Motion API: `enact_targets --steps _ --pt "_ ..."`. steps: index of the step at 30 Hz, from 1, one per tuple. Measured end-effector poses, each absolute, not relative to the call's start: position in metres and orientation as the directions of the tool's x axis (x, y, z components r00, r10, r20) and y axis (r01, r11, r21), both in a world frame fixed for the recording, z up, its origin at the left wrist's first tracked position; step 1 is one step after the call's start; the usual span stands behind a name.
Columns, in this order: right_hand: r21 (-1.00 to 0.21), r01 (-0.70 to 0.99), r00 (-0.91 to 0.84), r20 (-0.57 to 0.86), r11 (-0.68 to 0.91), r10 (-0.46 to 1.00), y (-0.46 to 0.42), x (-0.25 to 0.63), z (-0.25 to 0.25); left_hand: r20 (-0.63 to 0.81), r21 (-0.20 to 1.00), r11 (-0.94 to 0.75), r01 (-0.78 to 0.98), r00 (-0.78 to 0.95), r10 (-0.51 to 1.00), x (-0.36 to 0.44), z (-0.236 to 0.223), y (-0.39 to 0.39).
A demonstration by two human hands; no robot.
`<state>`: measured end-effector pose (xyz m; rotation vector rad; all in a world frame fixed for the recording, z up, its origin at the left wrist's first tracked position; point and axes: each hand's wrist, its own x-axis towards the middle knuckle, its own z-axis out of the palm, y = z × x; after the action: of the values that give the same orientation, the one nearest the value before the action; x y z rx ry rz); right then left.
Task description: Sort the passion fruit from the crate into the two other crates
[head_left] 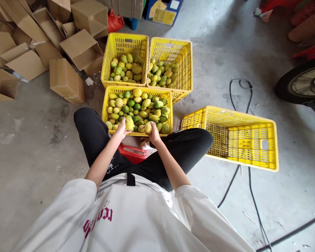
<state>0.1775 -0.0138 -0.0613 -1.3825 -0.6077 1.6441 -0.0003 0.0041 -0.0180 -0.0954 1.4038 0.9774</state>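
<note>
My left hand point(121, 129) is closed around a large yellow lemon point(129, 124). A second, paler lemon point(148, 127) sits in the fingers of my right hand point(154, 133). Both hands are over the near edge of a yellow plastic crate point(104, 111), between my knees. Piled inside that crate are many lemons point(146, 103), some yellow and others green. Touching its far side are two more yellow crates, one at the left point(103, 70) and one at the right point(190, 66), each partly filled with similar fruit.
To the right lies a yellow crate point(241, 159) with no fruit visible in it. Cardboard boxes point(81, 49) are heaped at the upper left. A black cable point(254, 196) runs over the floor, and a wheel point(301, 82) is at the right edge. Something red point(132, 153) is beneath me.
</note>
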Motion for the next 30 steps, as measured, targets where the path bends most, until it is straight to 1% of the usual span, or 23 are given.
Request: enact_targets --steps 2,4,7,9,12,19,25,27,30 --pt "-0.785 -0.367 0.005 -0.539 -0.499 0.843 -0.012 0.178 -0.060 -0.848 0.475 0.644 -0.600 -0.116 0.518 0.001 -0.017 0.005" --pt "-0.764 -0.396 -0.014 -0.549 -0.509 0.835 -0.012 0.178 -0.059 -0.830 0.500 0.648 -0.574 -0.103 0.548 0.002 -0.015 0.004" --pt "-0.780 -0.380 -0.019 -0.531 -0.497 0.847 -0.014 0.178 -0.059 -0.781 0.567 0.631 -0.529 -0.100 0.617 0.003 -0.012 0.002" --pt "-0.796 -0.362 0.010 -0.523 -0.485 0.852 -0.015 0.179 -0.061 -0.763 0.587 0.625 -0.515 -0.094 0.639 0.004 -0.010 0.000" --pt "-0.791 -0.358 0.055 -0.549 -0.497 0.834 -0.016 0.179 -0.067 -0.755 0.587 0.622 -0.518 -0.074 0.651 0.005 -0.010 -0.003" --pt "-0.751 -0.381 0.065 -0.603 -0.539 0.795 -0.009 0.183 -0.079 -0.749 0.570 0.568 -0.594 -0.092 0.656 0.006 -0.013 -0.002" --pt "-0.751 -0.398 0.066 -0.597 -0.528 0.799 -0.007 0.184 -0.076 -0.820 0.440 0.615 -0.654 -0.015 0.572 0.002 -0.017 0.004" --pt "-0.768 -0.396 0.085 -0.576 -0.503 0.813 -0.008 0.184 -0.074 -0.815 0.458 0.618 -0.640 -0.024 0.580 0.002 -0.019 0.004" --pt "-0.804 -0.389 0.121 -0.529 -0.450 0.840 -0.010 0.184 -0.070 -0.774 0.538 0.600 -0.592 -0.064 0.630 0.003 -0.023 0.002"
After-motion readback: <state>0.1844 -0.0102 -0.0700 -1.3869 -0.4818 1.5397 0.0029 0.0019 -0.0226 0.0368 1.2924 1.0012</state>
